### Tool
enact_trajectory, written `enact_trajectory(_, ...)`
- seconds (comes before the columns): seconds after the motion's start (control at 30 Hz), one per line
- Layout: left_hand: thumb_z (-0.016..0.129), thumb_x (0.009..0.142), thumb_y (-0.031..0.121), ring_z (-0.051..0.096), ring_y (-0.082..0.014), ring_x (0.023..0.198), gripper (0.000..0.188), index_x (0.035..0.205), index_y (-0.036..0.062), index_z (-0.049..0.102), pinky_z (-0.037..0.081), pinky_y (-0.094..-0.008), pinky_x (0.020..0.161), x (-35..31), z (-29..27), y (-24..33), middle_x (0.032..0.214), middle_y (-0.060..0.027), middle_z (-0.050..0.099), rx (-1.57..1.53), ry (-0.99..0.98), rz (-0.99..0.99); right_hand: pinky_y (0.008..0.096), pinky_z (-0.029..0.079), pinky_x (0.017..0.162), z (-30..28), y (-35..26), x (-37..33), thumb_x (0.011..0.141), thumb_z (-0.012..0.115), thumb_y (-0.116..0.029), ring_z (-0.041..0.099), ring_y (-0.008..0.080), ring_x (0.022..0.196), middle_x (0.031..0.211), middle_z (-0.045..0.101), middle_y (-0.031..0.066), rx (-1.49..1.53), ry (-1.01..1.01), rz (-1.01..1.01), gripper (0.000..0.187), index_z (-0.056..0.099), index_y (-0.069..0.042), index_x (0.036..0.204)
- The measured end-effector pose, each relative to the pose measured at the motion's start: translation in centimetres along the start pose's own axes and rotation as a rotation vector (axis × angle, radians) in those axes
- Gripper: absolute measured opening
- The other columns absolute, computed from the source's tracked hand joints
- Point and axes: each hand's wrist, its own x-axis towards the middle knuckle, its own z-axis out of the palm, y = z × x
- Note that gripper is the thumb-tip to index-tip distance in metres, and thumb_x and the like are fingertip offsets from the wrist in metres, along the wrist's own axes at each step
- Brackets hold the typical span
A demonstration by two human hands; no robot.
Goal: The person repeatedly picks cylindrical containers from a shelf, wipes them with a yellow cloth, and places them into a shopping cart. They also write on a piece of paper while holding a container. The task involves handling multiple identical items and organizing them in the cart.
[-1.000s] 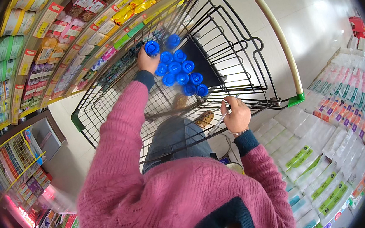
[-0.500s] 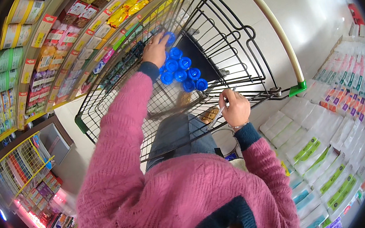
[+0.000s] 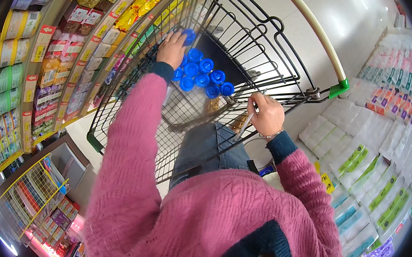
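Observation:
A black wire shopping cart (image 3: pixel 280 79) stands in front of me with a cluster of clear bottles with blue caps (image 3: pixel 202 80) upright inside. My left hand (image 3: pixel 170 49) reaches to the cart's far left part, fingers curved against one more bottle with a blue cap (image 3: pixel 189 37). Most of that bottle's body is hidden by the hand and its own cap. Over the cart's near right edge, my right hand (image 3: pixel 267 114) is closed, pinching a thin, silvery, pen-like stick (image 3: pixel 244 128) that slants down to the left.
Shelves of packaged goods (image 3: pixel 60 58) run along the left. Stacked white plastic-wrapped packs (image 3: pixel 360 138) lie at the right. The cart's pale handle bar (image 3: pixel 312 24) curves across the upper right. A yellow wire rack (image 3: pixel 28 190) stands at the lower left.
The view has shifted slightly. My left hand and the bottle beside it sit a little farther up and left. My right hand keeps its grip on the stick.

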Motion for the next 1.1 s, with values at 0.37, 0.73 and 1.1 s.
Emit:
enact_trajectory(0.37,0.079,0.076,0.019,0.058,-0.0275,0.098,0.036,0.112,0.0243,0.073,0.049,-0.0402,0.083,-2.9,1.7,2.3,0.099,-0.0052,0.061,-0.089,0.117,-0.089,0.0389,0.045,0.051,-0.1,0.1,0.0,0.078,0.071,-0.01,0.057,0.0274,0.053,0.061,0.056,0.0083,-0.005,0.015,-0.019,0.013,0.059,-0.009,0.085)
enact_trajectory(0.73,0.077,0.079,0.019,0.058,-0.0295,0.099,0.037,0.116,0.0182,0.071,0.05,-0.0413,0.085,-2.8,1.3,2.0,0.104,-0.0078,0.06,-0.095,0.119,-0.029,0.0387,0.045,0.05,0.1,0.1,0.1,0.079,0.071,-0.01,0.058,0.027,0.052,0.059,0.055,0.0086,-0.017,0.03,-0.016,0.012,0.059,-0.009,0.082)
enact_trajectory(1.1,0.074,0.081,0.016,0.059,-0.0271,0.095,0.019,0.1,0.0139,0.076,0.049,-0.0412,0.081,-7.0,1.0,2.5,0.099,-0.0054,0.06,-0.124,0.111,0.128,0.0387,0.045,0.049,0.1,0.1,0.2,0.079,0.07,-0.009,0.058,0.0266,0.052,0.059,0.055,0.0081,-0.02,0.026,-0.01,0.012,0.058,-0.009,0.081)
